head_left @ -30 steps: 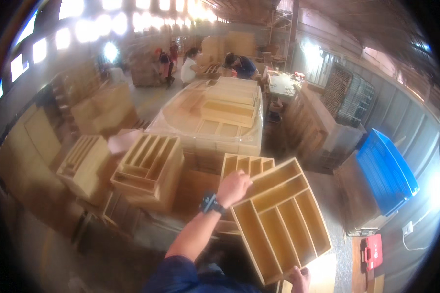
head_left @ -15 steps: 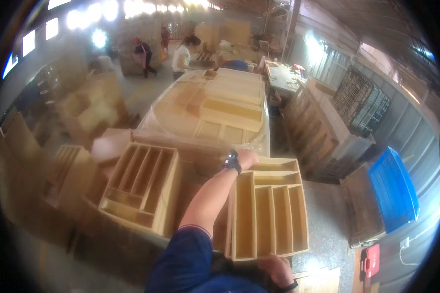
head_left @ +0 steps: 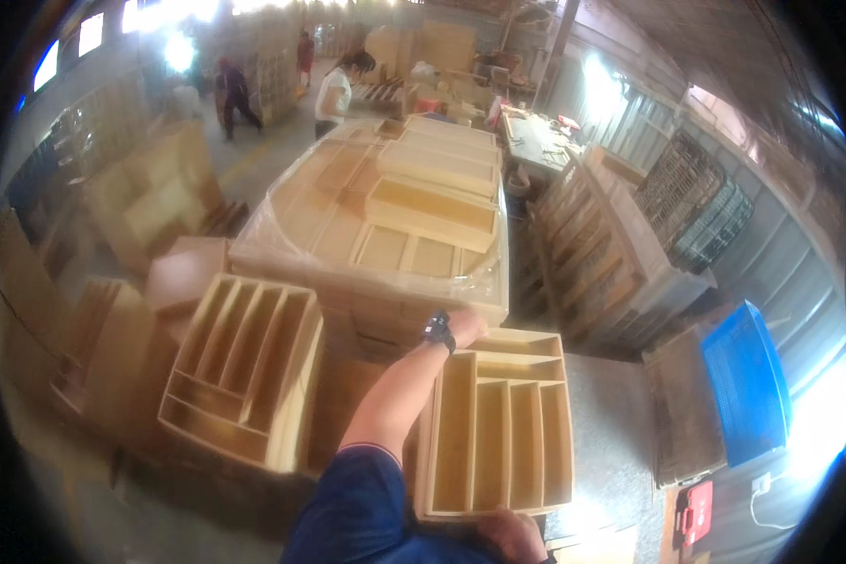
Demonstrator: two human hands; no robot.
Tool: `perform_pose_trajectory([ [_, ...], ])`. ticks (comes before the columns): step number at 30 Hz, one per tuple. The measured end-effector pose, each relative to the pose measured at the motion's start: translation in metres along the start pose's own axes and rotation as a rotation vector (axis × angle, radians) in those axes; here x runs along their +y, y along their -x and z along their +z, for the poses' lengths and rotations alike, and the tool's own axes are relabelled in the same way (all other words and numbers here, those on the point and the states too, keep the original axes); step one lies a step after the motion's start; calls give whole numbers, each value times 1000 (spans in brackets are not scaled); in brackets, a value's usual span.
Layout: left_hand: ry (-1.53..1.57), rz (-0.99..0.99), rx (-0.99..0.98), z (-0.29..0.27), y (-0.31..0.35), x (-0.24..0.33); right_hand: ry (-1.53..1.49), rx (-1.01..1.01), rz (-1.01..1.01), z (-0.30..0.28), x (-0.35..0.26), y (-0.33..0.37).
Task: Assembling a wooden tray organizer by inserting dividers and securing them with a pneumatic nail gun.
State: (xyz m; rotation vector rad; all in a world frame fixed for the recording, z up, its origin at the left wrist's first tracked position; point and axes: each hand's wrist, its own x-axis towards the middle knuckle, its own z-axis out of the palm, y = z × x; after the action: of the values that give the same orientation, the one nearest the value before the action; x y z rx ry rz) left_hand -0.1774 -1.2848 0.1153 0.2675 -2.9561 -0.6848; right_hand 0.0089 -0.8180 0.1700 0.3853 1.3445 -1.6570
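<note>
A wooden drawer organizer (head_left: pixel 492 369) with several long slots lies on top of other wooden pieces right in front of me. My left hand (head_left: pixel 467 327), with a dark watch on its wrist, is closed over the organizer's far left corner. My right hand (head_left: pixel 514 536) is at the near edge, its fingers curled against the rim and partly hidden. To the left stands a stack topped by a similar wooden organizer (head_left: pixel 250 411), apart from both hands.
Beyond my hands is a film-wrapped load of wooden trays (head_left: pixel 301 211). At right are a blue plastic crate (head_left: pixel 747 385), a red case (head_left: pixel 697 513) and a wooden pallet (head_left: pixel 573 221) on edge. A person in a white top (head_left: pixel 333 97) stands behind the load; others are farther back.
The whole view has shifted a little. The organizer and both my hands sit slightly lower and farther left in the picture; both hands keep their places on it. A person at back left has walked left.
</note>
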Motion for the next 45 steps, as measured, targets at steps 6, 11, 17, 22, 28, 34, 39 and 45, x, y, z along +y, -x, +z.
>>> perform_pose_trajectory([
  [6, -2, -25, -37, 21, -1, 19, 9, -54, 150, -33, 5, -6],
  [11, 28, 7, -4, 17, -3, 21, 44, -140, 185, -48, -16, -5],
  [17, -10, -36, 32, 11, -13, 34, 44, -108, 157, -54, -35, 5],
  [22, 2, -40, 49, 0, 16, 50, 1116, -268, 64, -51, -76, 24],
  [28, 262, -320, 881, 3, 156, 89, 1319, 371, -721, -88, -119, -13],
  [34, 655, -571, 506, 96, 250, 129, 1528, 572, -546, -98, -89, -82],
  [39, 891, -560, 594, 76, 249, 142, 1491, 521, -568, -109, -84, -93],
  [45, 526, -435, 689, 117, 248, 113, 1582, 504, -646, -113, -70, -102],
])
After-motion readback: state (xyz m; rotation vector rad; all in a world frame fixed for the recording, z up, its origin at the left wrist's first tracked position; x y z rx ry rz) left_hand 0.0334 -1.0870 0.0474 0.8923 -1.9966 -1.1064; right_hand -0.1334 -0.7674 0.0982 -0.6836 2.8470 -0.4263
